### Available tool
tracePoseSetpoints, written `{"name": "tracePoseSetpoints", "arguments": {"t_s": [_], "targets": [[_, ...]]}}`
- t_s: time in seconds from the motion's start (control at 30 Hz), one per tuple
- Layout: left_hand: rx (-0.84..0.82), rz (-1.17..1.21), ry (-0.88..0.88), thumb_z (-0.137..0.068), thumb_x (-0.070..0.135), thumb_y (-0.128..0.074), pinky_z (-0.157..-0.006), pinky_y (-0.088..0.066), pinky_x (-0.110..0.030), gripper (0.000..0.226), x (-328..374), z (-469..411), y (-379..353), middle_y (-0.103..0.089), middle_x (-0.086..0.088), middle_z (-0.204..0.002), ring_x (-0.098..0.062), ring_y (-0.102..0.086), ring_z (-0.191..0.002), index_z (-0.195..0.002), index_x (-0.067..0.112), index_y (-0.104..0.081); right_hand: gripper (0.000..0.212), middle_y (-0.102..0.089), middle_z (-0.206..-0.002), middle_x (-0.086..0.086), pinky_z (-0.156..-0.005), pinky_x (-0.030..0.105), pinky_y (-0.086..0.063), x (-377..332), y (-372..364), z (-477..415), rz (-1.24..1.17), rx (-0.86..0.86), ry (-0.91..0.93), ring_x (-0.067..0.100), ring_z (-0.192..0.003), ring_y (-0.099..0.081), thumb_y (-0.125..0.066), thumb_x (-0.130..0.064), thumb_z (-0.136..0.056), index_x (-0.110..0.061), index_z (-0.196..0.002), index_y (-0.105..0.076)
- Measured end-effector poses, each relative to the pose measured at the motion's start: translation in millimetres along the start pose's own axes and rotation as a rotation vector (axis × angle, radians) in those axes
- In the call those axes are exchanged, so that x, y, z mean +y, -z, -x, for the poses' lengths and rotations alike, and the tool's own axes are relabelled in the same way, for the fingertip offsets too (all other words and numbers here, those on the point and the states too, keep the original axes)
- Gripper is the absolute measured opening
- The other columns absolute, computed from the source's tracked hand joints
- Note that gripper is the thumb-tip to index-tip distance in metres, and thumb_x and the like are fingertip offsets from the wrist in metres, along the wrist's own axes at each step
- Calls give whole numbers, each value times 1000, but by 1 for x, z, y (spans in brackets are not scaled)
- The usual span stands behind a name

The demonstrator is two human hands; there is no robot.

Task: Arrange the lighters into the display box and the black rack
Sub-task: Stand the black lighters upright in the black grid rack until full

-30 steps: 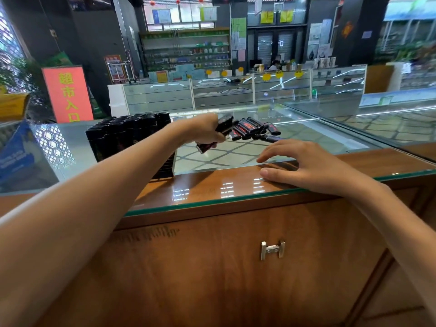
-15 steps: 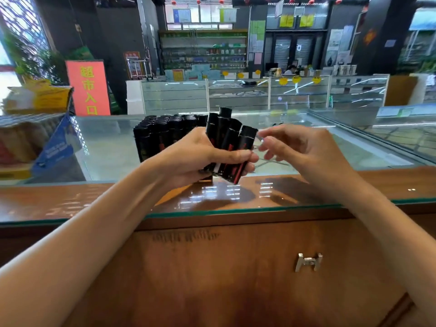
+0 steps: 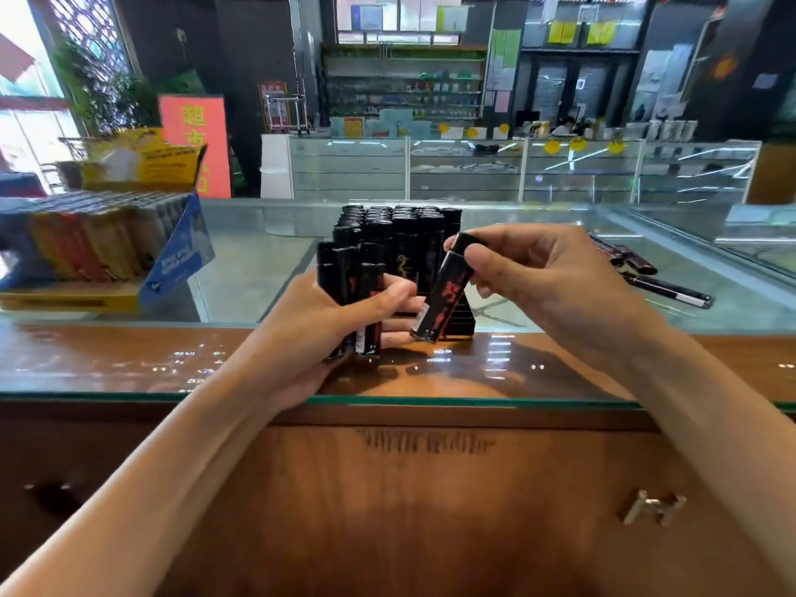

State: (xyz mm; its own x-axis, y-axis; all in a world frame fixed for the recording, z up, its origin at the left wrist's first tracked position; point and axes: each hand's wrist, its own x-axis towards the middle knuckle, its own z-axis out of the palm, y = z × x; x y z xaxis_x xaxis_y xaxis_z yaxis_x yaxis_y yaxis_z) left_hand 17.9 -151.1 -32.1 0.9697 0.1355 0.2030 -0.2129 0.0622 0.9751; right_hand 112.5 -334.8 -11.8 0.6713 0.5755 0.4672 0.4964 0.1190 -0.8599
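Observation:
My left hand (image 3: 327,329) grips a bunch of black lighters with red print (image 3: 351,290), held upright over the counter's front edge. My right hand (image 3: 542,277) pinches a single black-and-red lighter (image 3: 446,295) by its top, tilted, just right of the bunch. Right behind both hands stands the black rack (image 3: 400,234), filled with several black lighters. The display box (image 3: 107,247) with coloured lighters sits at the left on the glass. A few loose black lighters (image 3: 633,260) lie on the glass at the right.
The glass counter top (image 3: 258,269) has a wooden front strip under glass (image 3: 129,359). A black pen (image 3: 667,290) lies near the loose lighters. A yellow carton (image 3: 142,161) stands behind the display box. Below is a wooden cabinet door with a metal handle (image 3: 652,510).
The left hand brought the bunch of lighters from the pile at the right toward me. The right hand rose from the counter and pulled one lighter out of the bunch. The camera turned right.

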Motion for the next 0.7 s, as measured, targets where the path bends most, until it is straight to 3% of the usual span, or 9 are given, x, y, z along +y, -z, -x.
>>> {"name": "tracePoseSetpoints", "arguments": {"t_s": [0.1, 0.2, 0.3, 0.47, 0.7], "targets": [[42, 52, 44, -71, 26, -68, -61, -58, -26, 35, 3, 7, 11, -73, -10, -82, -19, -69, -68, -95, 0, -67, 23, -72, -75, 0, -64, 15, -49, -1, 0, -7, -47, -6, -35, 6, -68, -62, -68, -20, -74, -9, -94, -73], [85, 13, 51, -69, 34, -67, -50, -53, -22, 44, 5, 11, 22, -68, -5, -72, -13, -60, -54, -102, 5, -63, 19, -74, -77, 5, -66, 17, -52, -1, 0, -13, -86, 11, -50, 11, -69, -64, -71, -20, -68, -12, -84, -74], [97, 86, 89, -72, 38, -67, -45, -46, -21, 45, 5, 10, 34, -60, -3, -67, -12, -52, -49, -104, 7, -59, 24, -73, -86, 15, -65, 17, -52, -2, 2, -18, -57, 35, -69, 16, -74, -65, -72, -22, -66, -9, -86, -74], [9, 285, 123, -80, 22, -59, -49, -43, -21, 24, 5, 10, 44, -53, -1, -69, -11, -49, -56, -97, 9, -51, 29, -70, -84, 16, -63, 18, -52, -2, 4, -26, -85, 59, -107, 14, -68, -64, -73, -17, -65, 1, -87, -70], [91, 243, 65, -83, 22, -57, -65, -58, -30, 30, 4, 13, 45, -69, -12, -89, -23, -69, -75, -99, 0, -70, 18, -74, -75, 0, -66, 17, -52, -2, 1, -40, -48, 97, -43, 10, -70, -68, -70, -13, -69, -9, -87, -71]]}}
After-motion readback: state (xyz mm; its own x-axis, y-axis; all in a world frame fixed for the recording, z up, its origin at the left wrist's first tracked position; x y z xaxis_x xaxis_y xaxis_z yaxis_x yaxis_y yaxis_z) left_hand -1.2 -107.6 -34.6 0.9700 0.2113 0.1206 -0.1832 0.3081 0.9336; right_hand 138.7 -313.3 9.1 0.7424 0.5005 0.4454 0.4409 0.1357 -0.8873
